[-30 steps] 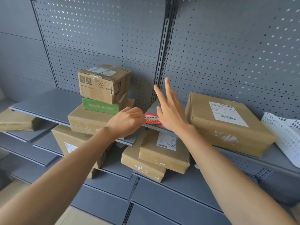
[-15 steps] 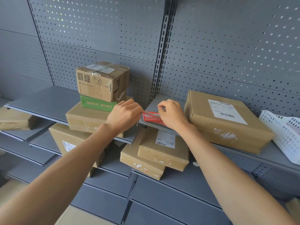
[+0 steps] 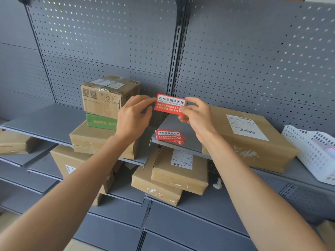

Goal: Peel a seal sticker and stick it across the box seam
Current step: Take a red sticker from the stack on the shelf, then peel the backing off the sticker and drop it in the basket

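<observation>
Seal sticker (image 3: 170, 104), red with white and black print, is held up in the air in front of the grey pegboard, above the shelf edge, pinched from both sides. Starting at the far left, a grey shelf (image 3: 41, 120) runs along the wall with a stack of cardboard parcels on it: a flat brown one at the bottom, a green box (image 3: 100, 121) on that, and a small taped carton (image 3: 108, 96) on top. The left hand (image 3: 133, 116) has its grip closed on the sticker's left edge, thumb and fingertips together. The right hand (image 3: 196, 115) pinches the right edge the same way (its thumb covers the lower corner of the print). Right below the raised sticker, a small stack of red stickers (image 3: 170, 136) lies on the shelf. Further right sits a wide flat box (image 3: 253, 140) with a white shipping label, and beside it, at the far end, a white plastic basket (image 3: 311, 153).
</observation>
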Tool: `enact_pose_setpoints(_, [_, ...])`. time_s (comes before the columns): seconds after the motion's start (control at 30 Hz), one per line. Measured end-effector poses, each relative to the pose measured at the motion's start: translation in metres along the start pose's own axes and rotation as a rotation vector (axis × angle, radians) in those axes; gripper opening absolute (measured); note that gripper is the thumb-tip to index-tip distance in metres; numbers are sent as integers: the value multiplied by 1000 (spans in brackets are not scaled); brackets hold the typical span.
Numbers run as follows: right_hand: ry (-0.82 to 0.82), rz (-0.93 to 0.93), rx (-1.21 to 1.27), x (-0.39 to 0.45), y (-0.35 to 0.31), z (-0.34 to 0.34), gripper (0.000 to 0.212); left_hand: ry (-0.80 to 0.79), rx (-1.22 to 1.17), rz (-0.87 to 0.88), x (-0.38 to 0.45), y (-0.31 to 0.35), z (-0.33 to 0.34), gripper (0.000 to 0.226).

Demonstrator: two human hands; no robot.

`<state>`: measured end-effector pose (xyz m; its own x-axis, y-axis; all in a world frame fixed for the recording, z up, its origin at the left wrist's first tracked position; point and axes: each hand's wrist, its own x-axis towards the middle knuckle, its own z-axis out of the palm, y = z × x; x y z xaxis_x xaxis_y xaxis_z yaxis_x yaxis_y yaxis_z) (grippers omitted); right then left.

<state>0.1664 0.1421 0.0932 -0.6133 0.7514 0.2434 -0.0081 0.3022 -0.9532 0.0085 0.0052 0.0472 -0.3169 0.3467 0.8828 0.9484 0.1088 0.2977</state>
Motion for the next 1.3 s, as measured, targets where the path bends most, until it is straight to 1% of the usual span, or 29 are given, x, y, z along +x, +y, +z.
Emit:
enact_pose_setpoints(0.07, [45, -28, 25, 0, -5, -10, 38, -48, -186, -266, 9, 14, -3, 33])
enact_pose_setpoints(0.13, [63, -51, 37, 0, -10, -22, 38, -111, -375, -493, 21, 31, -4, 28])
enact_pose_setpoints(0.2, [71, -72, 35, -2, -13, -34, 38, -167, -515, -607, 31, 47, -3, 30])
enact_pose_setpoints(0.27, [78, -88, 28, -6, -16, -44, 37, -208, -592, -626, 38, 60, 0, 33])
enact_pose_setpoints(0.4, [104, -101, 28, -14, -20, -68, 30, -287, -673, -593, 45, 88, 18, 22])
enact_pose_setpoints(0.53, [173, -107, 92, -25, -20, -101, 9, -292, -790, -619, 53, 117, 38, 22])
enact_pose_setpoints(0.63, [204, -81, 96, -35, -18, -127, 19, -289, -867, -661, 57, 135, 50, 21])
enact_pose_setpoints(0.77, [167, -69, 77, -46, -14, -158, 15, -317, -935, -677, 60, 158, 68, 23])
enact_pose_setpoints(1.07, [224, -112, 36, -55, -11, -197, 14, -410, -995, -673, 63, 191, 91, 23])
enact_pose_setpoints(1.13, [236, -133, 33, -57, -10, -200, 17, -450, -1004, -684, 64, 193, 93, 24])
enact_pose_setpoints(1.27, [267, -204, 5, -58, -8, -205, 25, -584, -991, -682, 69, 194, 93, 23])
enact_pose_setpoints(1.3, [286, -213, 6, -58, -8, -206, 26, -577, -957, -679, 72, 194, 91, 23])
